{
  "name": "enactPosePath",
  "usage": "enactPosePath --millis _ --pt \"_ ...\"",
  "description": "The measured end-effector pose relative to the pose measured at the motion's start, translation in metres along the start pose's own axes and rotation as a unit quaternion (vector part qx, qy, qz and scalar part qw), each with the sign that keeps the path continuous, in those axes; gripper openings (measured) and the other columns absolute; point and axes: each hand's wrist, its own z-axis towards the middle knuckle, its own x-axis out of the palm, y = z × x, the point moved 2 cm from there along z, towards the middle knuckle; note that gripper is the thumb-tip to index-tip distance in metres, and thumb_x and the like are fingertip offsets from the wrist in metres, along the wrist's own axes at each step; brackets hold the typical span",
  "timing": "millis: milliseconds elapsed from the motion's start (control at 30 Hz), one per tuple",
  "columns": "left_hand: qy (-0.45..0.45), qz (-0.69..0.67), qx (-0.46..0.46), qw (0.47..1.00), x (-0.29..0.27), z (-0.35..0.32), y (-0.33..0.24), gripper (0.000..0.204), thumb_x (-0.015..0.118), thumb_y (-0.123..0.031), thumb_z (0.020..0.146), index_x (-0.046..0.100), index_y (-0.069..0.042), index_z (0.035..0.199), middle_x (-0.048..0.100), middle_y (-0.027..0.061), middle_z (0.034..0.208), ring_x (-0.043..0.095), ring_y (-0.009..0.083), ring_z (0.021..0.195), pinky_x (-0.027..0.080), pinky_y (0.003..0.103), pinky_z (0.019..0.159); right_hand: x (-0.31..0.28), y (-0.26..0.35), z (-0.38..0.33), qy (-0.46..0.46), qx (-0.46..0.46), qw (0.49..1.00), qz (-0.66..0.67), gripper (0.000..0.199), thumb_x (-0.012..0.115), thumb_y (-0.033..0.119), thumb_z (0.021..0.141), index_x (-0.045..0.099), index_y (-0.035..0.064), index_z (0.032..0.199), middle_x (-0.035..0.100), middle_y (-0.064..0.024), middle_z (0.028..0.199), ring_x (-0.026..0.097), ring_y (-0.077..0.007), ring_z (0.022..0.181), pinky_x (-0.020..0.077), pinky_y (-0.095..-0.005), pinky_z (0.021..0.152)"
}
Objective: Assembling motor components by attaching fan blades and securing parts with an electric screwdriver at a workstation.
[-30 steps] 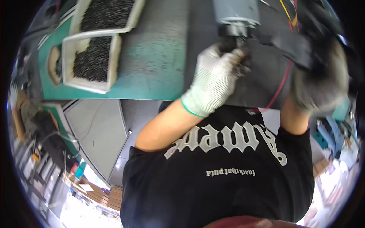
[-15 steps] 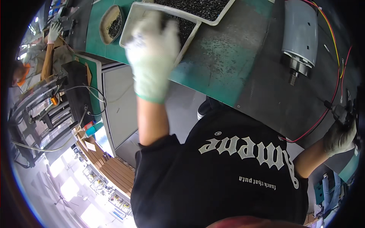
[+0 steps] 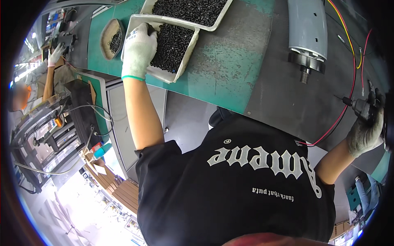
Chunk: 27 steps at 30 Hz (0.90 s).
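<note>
My left hand (image 3: 139, 51), in a white knitted glove, reaches over the left side of a white bin (image 3: 191, 53). Its fingers are curled down at the small black screws (image 3: 174, 43) inside; the fingertips and anything between them are hidden. At the far right edge, my right hand (image 3: 365, 137), in a greyish glove, grips a black power screwdriver (image 3: 363, 108). The tool's thin bit points left over the dark tabletop. Ahead of it lies a grey cylindrical motor (image 3: 308, 30) with a threaded shaft facing me.
A second bin (image 3: 214, 28) of black screws stands behind the first. Left of them is a shallow dish (image 3: 105, 39) with black rings (image 3: 115, 42). Red and yellow wires (image 3: 353, 67) run beside the motor. Another person's gloved hand (image 3: 55, 54) shows at the far left.
My left hand, blurred above the bin before, has moved left and down onto the screws. The view has shifted slightly. My right hand still holds the screwdriver.
</note>
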Motion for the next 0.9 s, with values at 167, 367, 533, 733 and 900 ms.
enactPosePath --millis 167,367,533,733,900 --pt "-0.02 0.076 0.049 0.996 0.011 0.001 0.008 0.024 0.054 -0.022 0.092 0.057 0.002 0.097 0.065 0.0243 0.094 0.063 0.0404 0.089 0.05 0.046 0.081 0.008 0.001 -0.005 0.029 -0.034 0.998 -0.04 0.032 0.049 0.009 0.094 0.057 -0.0157 0.114 0.06 -0.0257 0.116 0.061 -0.0358 0.107 0.051 -0.0466 0.094" --pt "-0.097 -0.041 -0.019 0.994 -0.008 -0.007 0.003 0.02 0.052 -0.016 0.094 0.055 0.002 0.102 0.064 0.0243 0.093 0.062 0.042 0.088 0.05 0.047 0.079 0.005 0.004 -0.003 0.022 -0.019 0.999 -0.032 0.033 0.048 0.009 0.095 0.057 -0.0162 0.113 0.059 -0.0244 0.119 0.059 -0.0364 0.111 0.0481 -0.0478 0.099" --pt "-0.152 -0.09 0.008 0.984 -0.008 -0.011 0.01 0.02 0.055 -0.014 0.091 0.058 0.001 0.104 0.065 0.0232 0.094 0.062 0.041 0.089 0.05 0.047 0.079 0.021 0.007 -0.009 0.01 -0.021 1.0 -0.017 0.032 0.048 0.01 0.095 0.057 -0.0166 0.112 0.059 -0.025 0.119 0.058 -0.0376 0.112 0.048 -0.0485 0.1" --pt "-0.034 -0.076 0.063 0.995 -0.01 -0.007 0.012 0.018 0.06 -0.012 0.086 0.063 -0.001 0.1 0.066 0.0206 0.095 0.063 0.039 0.092 0.05 0.044 0.081 0.018 0.006 -0.007 -0.021 -0.005 1.0 0.02 0.033 0.049 0.01 0.095 0.057 -0.0165 0.112 0.058 -0.0256 0.12 0.058 -0.0389 0.112 0.0477 -0.0483 0.1" --pt "-0.05 -0.046 0.075 0.995 -0.002 -0.004 0.018 0.019 0.061 -0.012 0.085 0.063 -0.002 0.1 0.065 0.0199 0.096 0.062 0.038 0.094 0.05 0.043 0.082 0.028 0.01 -0.016 -0.034 -0.024 0.999 -0.019 0.034 0.049 0.011 0.096 0.057 -0.0159 0.114 0.058 -0.0249 0.121 0.057 -0.0388 0.113 0.0473 -0.048 0.1"
